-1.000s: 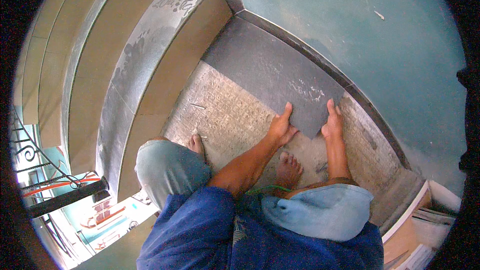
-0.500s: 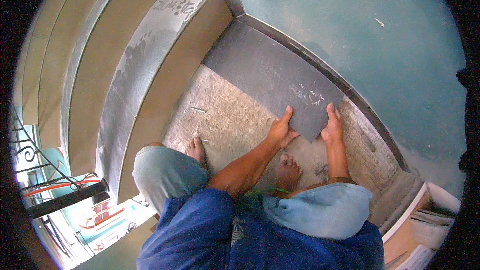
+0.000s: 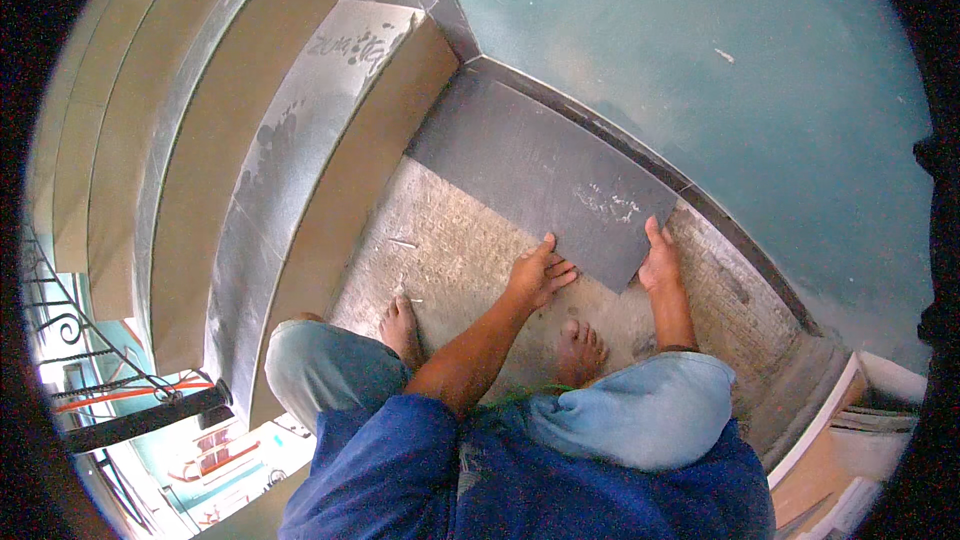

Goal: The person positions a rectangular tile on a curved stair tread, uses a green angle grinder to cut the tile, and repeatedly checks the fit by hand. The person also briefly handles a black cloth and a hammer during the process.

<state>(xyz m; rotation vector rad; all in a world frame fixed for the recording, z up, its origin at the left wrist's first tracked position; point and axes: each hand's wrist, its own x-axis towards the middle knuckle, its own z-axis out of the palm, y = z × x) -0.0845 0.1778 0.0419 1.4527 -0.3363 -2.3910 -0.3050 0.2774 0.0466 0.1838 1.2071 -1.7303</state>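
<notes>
A dark grey rectangular floor tile lies along the wall side of the landing, with pale smears near its right end. At its near edge is my left hand, fingers apart, the thumb tip at the edge and the other fingers just outside it. My right hand grips the tile's right end, thumb up against the edge; its other fingers are partly hidden. Rough bare concrete shows on the near side of the tile.
Grey-topped steps with brown risers rise on the left. A dark skirting strip edges the blue-green wall. A thin offcut lies by my bare feet. An open box stands at lower right; a black railing is far left.
My left hand has slid off the tile's near edge, moving left, and its fingers have come out into sight. My right hand stays at the right end. The view has shifted slightly.
</notes>
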